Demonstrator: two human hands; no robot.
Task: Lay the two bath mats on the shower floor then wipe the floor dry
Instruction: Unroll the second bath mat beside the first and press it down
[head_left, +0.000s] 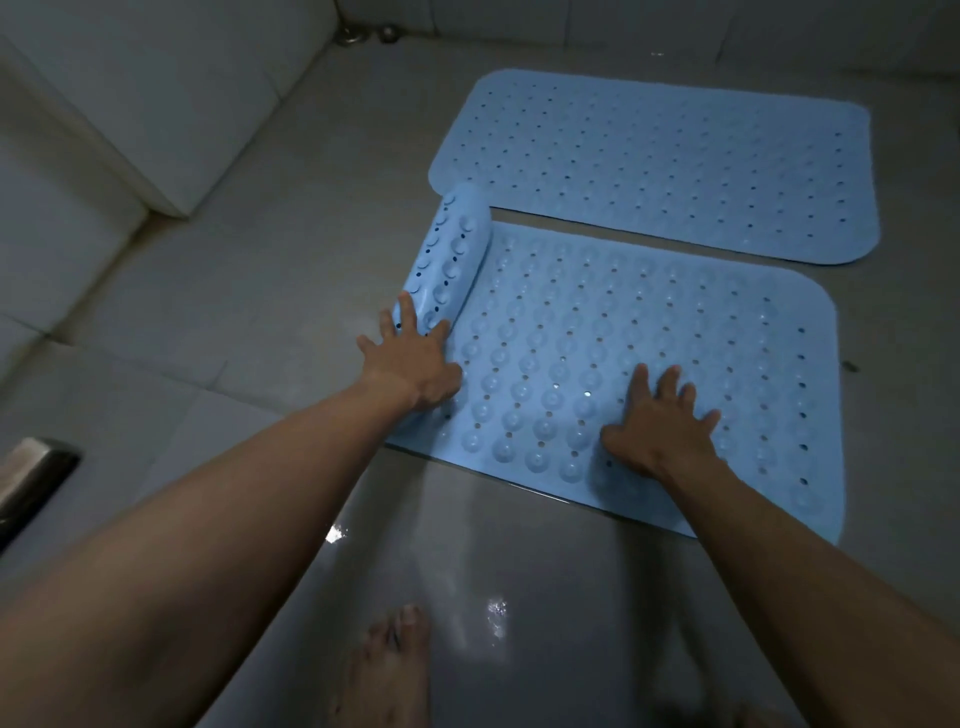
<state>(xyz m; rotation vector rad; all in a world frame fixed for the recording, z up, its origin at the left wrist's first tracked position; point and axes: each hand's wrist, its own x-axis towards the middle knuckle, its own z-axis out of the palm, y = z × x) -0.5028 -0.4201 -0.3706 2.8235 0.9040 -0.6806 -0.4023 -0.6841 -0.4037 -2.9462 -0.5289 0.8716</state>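
Observation:
Two light blue perforated bath mats lie on the wet grey shower floor (291, 291). The far mat (660, 161) lies fully flat. The near mat (644, 332) is spread out except for its left end, which is still curled into a roll (452, 254) with suction cups showing. My left hand (410, 358) rests with straight fingers against the near end of that roll. My right hand (665, 426) presses flat, fingers spread, on the mat's front part.
A white tiled wall and ledge (130, 130) run along the left. A metal fitting (31, 478) sits at the left edge. Two drain fittings (363, 34) are in the far corner. My bare foot (384, 670) stands on the wet floor below the mat.

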